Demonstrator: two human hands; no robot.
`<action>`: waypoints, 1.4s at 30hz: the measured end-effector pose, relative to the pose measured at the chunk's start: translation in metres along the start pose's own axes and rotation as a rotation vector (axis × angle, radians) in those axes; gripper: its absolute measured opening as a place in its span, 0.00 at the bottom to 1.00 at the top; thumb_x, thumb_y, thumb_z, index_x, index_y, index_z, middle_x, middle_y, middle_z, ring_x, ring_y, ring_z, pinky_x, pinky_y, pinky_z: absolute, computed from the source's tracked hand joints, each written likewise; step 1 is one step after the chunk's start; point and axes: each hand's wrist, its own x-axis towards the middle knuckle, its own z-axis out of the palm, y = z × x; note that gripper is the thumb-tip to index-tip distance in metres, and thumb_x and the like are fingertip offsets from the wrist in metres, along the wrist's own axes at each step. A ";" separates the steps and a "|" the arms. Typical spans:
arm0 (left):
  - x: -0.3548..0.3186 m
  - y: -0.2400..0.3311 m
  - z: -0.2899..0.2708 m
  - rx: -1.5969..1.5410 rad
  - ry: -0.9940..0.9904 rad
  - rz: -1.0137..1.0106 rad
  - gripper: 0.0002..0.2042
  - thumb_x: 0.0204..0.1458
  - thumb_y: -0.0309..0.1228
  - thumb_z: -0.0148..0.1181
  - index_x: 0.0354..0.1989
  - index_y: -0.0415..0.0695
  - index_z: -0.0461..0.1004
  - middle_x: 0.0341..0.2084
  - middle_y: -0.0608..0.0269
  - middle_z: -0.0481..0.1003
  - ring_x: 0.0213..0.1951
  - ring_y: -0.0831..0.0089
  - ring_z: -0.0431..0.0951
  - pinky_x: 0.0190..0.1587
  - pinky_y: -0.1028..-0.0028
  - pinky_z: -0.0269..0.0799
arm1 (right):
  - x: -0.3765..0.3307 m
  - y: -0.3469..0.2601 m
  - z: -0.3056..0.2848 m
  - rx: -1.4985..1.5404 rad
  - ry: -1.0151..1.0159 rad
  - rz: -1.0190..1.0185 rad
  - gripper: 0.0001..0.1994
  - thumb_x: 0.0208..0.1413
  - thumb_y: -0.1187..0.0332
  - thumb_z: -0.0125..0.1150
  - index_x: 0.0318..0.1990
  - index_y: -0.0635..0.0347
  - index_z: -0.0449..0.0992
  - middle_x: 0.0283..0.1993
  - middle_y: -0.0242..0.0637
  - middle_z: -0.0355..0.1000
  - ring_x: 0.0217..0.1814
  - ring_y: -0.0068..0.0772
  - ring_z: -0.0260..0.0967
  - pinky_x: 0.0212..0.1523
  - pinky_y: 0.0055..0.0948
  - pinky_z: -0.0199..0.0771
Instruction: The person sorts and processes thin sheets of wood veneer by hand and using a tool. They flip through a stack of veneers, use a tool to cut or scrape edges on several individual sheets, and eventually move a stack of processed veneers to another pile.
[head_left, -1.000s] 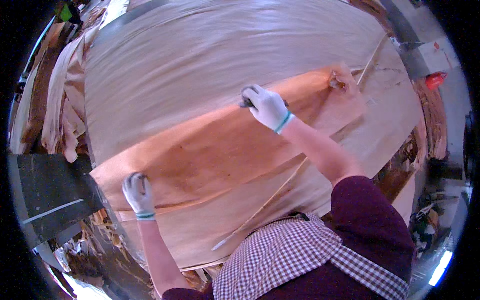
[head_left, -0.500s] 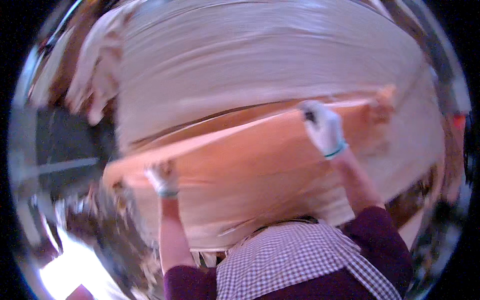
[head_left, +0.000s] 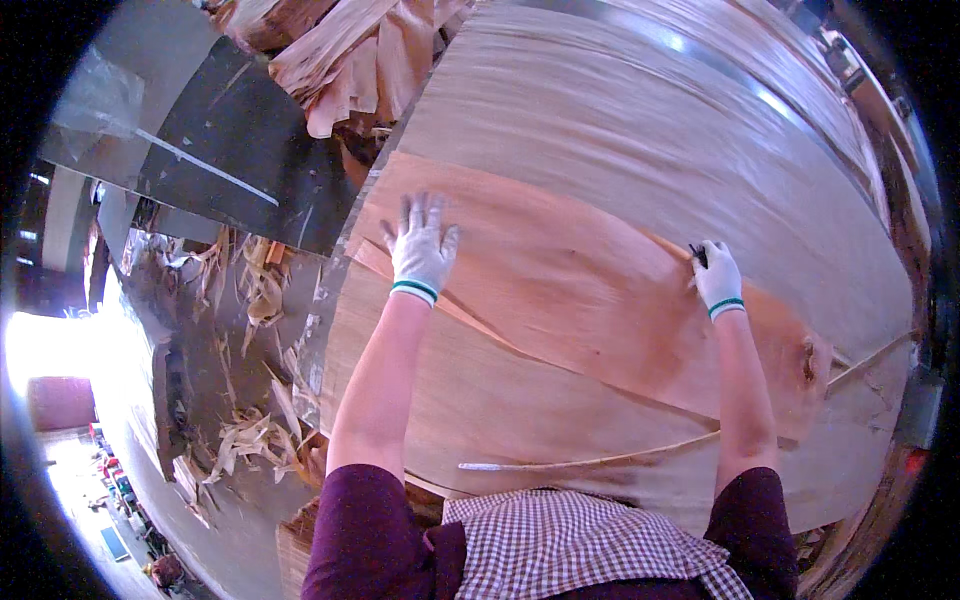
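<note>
An orange-brown strip of wood veneer [head_left: 560, 270] lies across a large stack of paler veneer sheets [head_left: 620, 110]. My left hand [head_left: 420, 250], in a white glove with a green cuff, rests with spread fingers on the strip's left end. At the strip's far edge, right of its middle, is my gloved right hand [head_left: 718, 275]. Its fingers are curled around a small dark object [head_left: 699, 256], whose kind I cannot make out. A knot hole [head_left: 808, 358] marks the strip's right end. Under my right forearm passes a thin pale stick [head_left: 590, 463] with a whitish tip.
Crumpled veneer pieces [head_left: 370, 60] are heaped at the far left, beside a dark flat panel [head_left: 250, 140]. Torn veneer scraps [head_left: 255, 440] litter the floor left of the stack. Bright light [head_left: 50, 350] comes in at the left edge.
The orange veneer strip, lifted and bent before, now lies flat on the stack. My left hand has opened and moved farther out onto it. My view has turned.
</note>
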 end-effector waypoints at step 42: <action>-0.061 -0.063 -0.011 -0.063 0.193 -0.221 0.22 0.50 0.36 0.49 0.54 0.43 0.65 0.54 0.59 0.65 0.57 0.60 0.61 0.61 0.56 0.47 | -0.004 -0.384 0.093 0.153 -0.426 -0.673 0.12 0.57 0.62 0.44 0.39 0.60 0.69 0.31 0.51 0.73 0.35 0.53 0.72 0.35 0.46 0.71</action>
